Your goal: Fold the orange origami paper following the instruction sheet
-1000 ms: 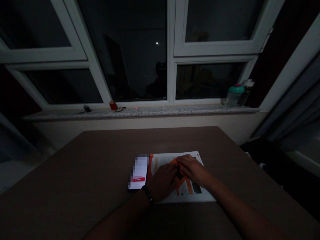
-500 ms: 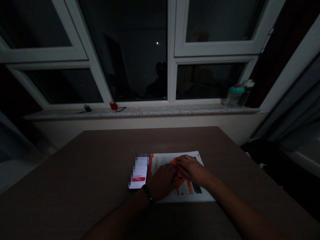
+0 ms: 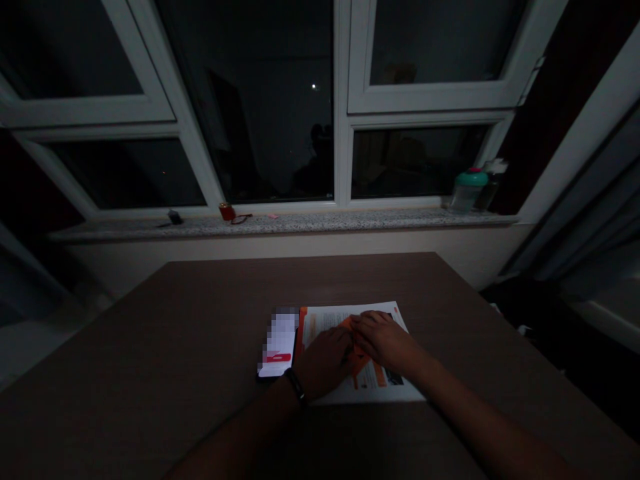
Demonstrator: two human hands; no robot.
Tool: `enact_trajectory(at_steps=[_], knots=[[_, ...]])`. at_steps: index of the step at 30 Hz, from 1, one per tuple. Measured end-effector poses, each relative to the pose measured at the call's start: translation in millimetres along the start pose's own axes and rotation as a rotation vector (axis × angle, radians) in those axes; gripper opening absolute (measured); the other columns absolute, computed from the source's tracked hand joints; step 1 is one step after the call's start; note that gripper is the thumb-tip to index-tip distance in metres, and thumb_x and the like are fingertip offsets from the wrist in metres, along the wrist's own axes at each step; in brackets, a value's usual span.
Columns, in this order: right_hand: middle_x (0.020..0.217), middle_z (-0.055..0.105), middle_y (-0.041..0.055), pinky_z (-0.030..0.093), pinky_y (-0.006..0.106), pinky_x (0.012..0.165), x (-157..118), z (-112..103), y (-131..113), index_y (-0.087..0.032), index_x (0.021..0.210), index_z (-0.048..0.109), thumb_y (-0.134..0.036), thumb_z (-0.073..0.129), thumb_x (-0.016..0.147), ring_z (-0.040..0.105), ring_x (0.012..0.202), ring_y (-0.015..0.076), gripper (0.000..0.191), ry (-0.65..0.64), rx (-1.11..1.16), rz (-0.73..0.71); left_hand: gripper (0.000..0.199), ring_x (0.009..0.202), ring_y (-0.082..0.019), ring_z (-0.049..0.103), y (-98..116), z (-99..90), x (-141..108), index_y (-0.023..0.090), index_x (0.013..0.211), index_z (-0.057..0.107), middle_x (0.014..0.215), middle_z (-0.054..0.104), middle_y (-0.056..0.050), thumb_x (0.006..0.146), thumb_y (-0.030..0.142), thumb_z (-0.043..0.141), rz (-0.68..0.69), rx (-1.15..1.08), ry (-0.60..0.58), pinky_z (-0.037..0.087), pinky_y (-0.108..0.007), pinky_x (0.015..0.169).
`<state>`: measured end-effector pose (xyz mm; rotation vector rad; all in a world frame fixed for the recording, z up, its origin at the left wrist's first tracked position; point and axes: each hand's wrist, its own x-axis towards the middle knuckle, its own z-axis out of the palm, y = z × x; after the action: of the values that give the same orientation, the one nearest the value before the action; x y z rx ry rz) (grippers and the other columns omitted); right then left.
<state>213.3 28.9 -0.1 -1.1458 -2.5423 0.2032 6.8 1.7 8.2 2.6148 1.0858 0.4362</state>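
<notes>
A small piece of orange paper point(image 3: 362, 363) lies on a printed sheet or booklet point(image 3: 370, 396) with orange and black print. My left hand point(image 3: 327, 360), with a dark band at the wrist, holds the orange paper's left side, its fingers bent together. From the right, my right hand point(image 3: 387, 341) grips the same paper with its fingers curled over the upper part. The fingertips of both hands nearly meet there. Much of the orange paper is hidden beneath them, and the dim light blurs its folds.
A phone point(image 3: 279, 345) with a lit screen lies left of the printed sheet on the brown table point(image 3: 150, 333). Behind the table, a stone windowsill point(image 3: 310, 223) carries a small red object point(image 3: 227, 212), a small dark object point(image 3: 175, 217) and a teal-lidded bottle point(image 3: 469, 190).
My right hand has shifted very slightly, and less of the orange paper shows beneath its fingers. The left hand and the phone look unmoved.
</notes>
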Motion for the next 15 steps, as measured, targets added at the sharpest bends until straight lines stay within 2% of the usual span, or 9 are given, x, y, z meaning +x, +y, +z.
enact_trajectory(at_steps=[8, 15], knots=[[0.139, 0.055, 0.0112, 0.037, 0.048, 0.106, -3, 8, 1, -0.019, 0.137, 0.053, -0.032, 0.052, 0.095, 0.045, 0.127, 0.0305, 0.044, -0.006, -0.03, 0.001, 0.022, 0.111, -0.025, 0.054, -4, 3.5, -1, 0.019, 0.111, 0.051, 0.12, 0.057, -0.009, 0.091, 0.024, 0.058, 0.017, -0.052, 0.037, 0.045, -0.039, 0.096], [0.15, 0.044, 0.0108, 0.031, 0.047, 0.113, -10, 8, -1, -0.02, 0.149, 0.037, -0.041, 0.054, 0.094, 0.035, 0.138, 0.0288, 0.061, -0.056, 0.033, 0.027, 0.029, 0.116, -0.025, 0.053, -3, 2.7, -2, 0.02, 0.118, 0.051, 0.127, 0.056, -0.009, 0.091, 0.023, 0.06, 0.028, -0.063, 0.044, 0.044, -0.042, 0.099]])
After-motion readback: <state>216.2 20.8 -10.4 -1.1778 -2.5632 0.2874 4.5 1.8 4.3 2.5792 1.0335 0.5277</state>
